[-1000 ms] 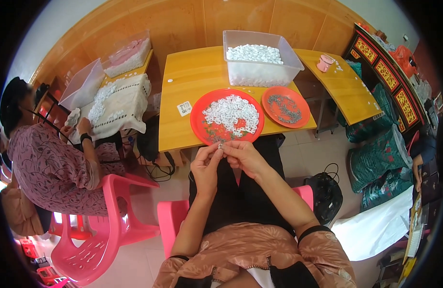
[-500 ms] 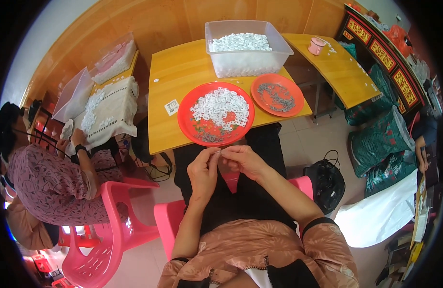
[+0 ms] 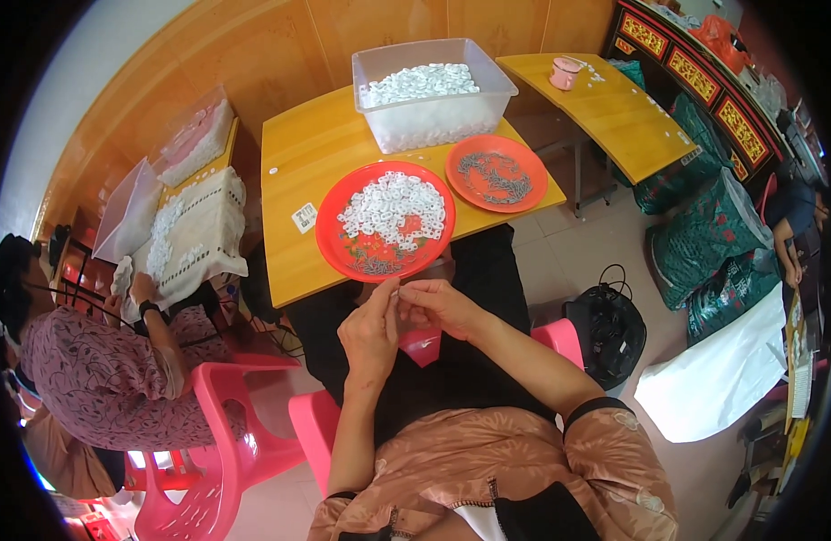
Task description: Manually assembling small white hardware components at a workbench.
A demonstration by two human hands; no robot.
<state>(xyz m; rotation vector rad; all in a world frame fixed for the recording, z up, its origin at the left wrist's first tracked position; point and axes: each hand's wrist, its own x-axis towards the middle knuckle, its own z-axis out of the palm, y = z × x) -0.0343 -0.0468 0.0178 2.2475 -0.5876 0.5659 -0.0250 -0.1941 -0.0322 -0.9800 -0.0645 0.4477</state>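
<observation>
— Two hands meet just below the table's near edge. The left hand and right hand are pinched fingertip to fingertip over the lap. What sits between them?

— Something tiny and pale at the fingertips; it is too small to say what. Both hands are closed in a fine pinch on it, the right hand's fingers curled in from three o'clock, the left thumb and forefinger rising from six.

— And where do the loose pieces lie from that pinch?

— At twelve o'clock, near it: the large red plate heaped with small white rings, its rim overhanging the yellow table. A few dark bits lie at the plate's near rim. At one o'clock, further back, a smaller red plate holds thin dark metal pieces, and behind both stands a clear tub full of more white rings.

— Which hand is nearer?

— About equal for the white heap; the right is nearer the smaller plate.

— Anyone else?

— One person sits at nine o'clock on a pink chair, hands at another table.
</observation>
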